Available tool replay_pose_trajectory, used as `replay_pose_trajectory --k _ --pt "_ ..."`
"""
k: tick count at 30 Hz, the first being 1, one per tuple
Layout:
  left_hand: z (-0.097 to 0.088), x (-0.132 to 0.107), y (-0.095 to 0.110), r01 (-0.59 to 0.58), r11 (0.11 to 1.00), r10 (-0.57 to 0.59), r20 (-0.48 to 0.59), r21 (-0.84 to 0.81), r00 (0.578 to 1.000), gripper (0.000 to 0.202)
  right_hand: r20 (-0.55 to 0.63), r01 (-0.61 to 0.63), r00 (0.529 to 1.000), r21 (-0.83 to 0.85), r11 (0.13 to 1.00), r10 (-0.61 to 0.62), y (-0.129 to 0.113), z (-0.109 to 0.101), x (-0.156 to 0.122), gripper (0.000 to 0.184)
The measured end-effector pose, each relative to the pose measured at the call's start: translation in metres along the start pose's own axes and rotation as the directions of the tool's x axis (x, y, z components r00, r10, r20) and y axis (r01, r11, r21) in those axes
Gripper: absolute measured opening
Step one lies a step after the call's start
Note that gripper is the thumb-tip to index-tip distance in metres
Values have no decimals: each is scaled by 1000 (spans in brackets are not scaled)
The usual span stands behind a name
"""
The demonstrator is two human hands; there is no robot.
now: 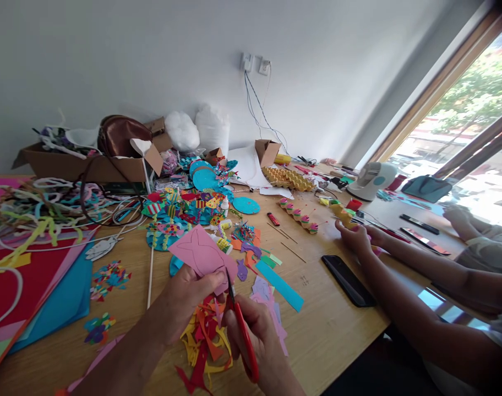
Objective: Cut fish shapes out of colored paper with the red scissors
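Observation:
My left hand (pixel 197 289) grips a piece of pink paper (pixel 199 247) with curved outlines drawn on it, thumb on top. In my right hand (pixel 255 324) is a pair of red-handled scissors (pixel 247 344), its blades at the paper's lower right edge. Below both hands lies a heap of yellow, orange and red paper scraps (pixel 203 335). Purple and lilac offcuts (pixel 269 302) and a blue paper strip (pixel 280 286) lie to the right. Small purple fish cutouts (pixel 242 269) rest just beyond the pink paper.
A co-worker's hands (pixel 354 236) hold a yellow craft piece at right, near a black phone (pixel 348 280). Coloured sheets (pixel 61 308) and pipe cleaners (pixel 32 212) cover the left. Behind stand a cardboard box (pixel 89 170), decorated blue discs (pixel 246 205) and a white sewing machine (pixel 370 181).

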State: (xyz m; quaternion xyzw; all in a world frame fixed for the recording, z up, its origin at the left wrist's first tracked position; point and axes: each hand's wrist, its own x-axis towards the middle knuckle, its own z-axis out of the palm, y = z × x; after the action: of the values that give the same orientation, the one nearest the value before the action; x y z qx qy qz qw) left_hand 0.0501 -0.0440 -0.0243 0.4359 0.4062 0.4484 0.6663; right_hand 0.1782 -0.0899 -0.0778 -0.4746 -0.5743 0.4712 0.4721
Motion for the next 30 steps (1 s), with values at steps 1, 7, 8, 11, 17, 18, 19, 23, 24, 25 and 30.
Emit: replay_pose_trajectory --k 1,7,8,11,17,18,19,23,24,25,30 --pt "0 -1 1 6 1000 -6 5 0 1000 11 -3 3 1000 -1 1000 -3 0 0 0 49" --pt "1 -1 2 31 999 -31 29 -4 999 11 21 22 1000 19 1000 -23 -3 -2 -1 54" --pt "1 0 2 29 1000 -29 33 -1 999 11 22 26 999 20 999 -27 -3 -2 -1 54" --pt "-1 1 3 37 999 -39 63 25 997 12 20 33 999 20 999 -33 -2 -3 -1 56" --pt "-4 2 2 87 995 -91 117 39 989 12 32 13 999 8 1000 -13 1 -3 -3 53" --pt "-5 3 2 83 996 -86 113 28 990 11 36 12 999 2 1000 -12 1 -3 -3 52" --pt "-5 3 2 81 997 -82 108 17 991 10 42 13 999 -1 1000 -12 1 -3 -3 52" --pt "-7 5 3 114 993 -116 135 21 984 10 59 25 998 20 999 -26 2 -4 -3 52" --pt "-7 5 3 124 992 -127 146 27 981 11 58 26 998 24 999 -28 2 -4 -3 52" --pt "-7 5 3 133 991 -136 153 34 979 12 59 27 998 26 999 -28 2 -5 -4 52" --pt "-8 4 3 133 990 -138 134 41 981 11 52 13 999 30 999 -14 3 -5 -6 51"
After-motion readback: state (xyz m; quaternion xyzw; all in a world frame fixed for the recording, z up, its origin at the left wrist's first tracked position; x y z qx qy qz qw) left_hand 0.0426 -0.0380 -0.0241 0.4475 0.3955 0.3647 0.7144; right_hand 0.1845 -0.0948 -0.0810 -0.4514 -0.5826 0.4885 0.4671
